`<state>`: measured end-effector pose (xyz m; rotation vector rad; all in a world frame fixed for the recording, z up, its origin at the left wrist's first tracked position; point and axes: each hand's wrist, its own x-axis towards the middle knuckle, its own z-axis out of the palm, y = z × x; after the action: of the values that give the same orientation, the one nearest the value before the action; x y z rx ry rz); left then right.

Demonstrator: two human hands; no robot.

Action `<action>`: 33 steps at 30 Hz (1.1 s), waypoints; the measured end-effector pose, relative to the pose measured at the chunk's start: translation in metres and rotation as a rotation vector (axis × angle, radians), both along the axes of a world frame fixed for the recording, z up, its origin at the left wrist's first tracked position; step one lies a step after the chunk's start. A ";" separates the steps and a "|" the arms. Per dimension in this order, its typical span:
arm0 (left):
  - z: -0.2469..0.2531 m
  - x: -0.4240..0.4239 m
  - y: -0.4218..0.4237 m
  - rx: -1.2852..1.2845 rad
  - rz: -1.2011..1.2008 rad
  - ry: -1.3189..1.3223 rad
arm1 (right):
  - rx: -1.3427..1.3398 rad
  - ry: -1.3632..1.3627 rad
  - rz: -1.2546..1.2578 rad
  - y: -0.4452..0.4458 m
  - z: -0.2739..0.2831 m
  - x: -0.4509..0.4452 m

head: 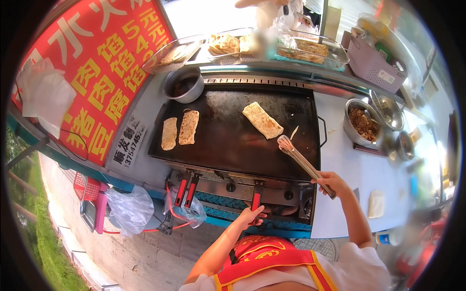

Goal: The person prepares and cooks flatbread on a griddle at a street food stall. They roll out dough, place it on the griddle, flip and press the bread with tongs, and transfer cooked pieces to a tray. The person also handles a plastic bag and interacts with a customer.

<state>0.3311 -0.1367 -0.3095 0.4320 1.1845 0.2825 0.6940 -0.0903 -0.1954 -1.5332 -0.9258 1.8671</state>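
Observation:
Metal food tongs (304, 163) are gripped in my right hand (333, 183), reaching over the right side of a dark flat griddle (225, 138). Their tips lie close to the lower corner of a browned rectangular flatbread (263, 120). My left hand (251, 216) grasps a red-and-black handle (257, 198) at the griddle's front, below the cooking surface. Two narrower flatbreads, one paler (169, 134) and one with brown spots (189, 127), rest side by side on the griddle's left part. What the held handle joins is hidden under the griddle.
A metal pot (184, 85) stands at the griddle's back left corner. Wire baskets of flatbreads (224, 44) line the shelf behind. On the right counter are a bowl of minced filling (362, 122) and a pale dough piece (376, 204). Two more red handles (187, 190) protrude front left.

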 end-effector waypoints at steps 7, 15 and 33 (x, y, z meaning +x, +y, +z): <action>-0.011 -0.008 -0.001 -0.091 -0.014 -0.059 | -0.010 0.119 0.026 0.116 -0.073 -0.020; -0.017 -0.003 0.013 -0.076 0.088 -0.216 | -0.018 0.216 0.006 0.227 -0.090 -0.109; 0.010 -0.073 -0.221 -0.128 0.146 -0.207 | -0.074 0.178 -0.400 -0.277 0.047 -0.100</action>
<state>0.2585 -0.3581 -0.2997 0.1986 1.0258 0.3665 0.5937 -0.3676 -0.1484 -1.4405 -0.4351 1.7233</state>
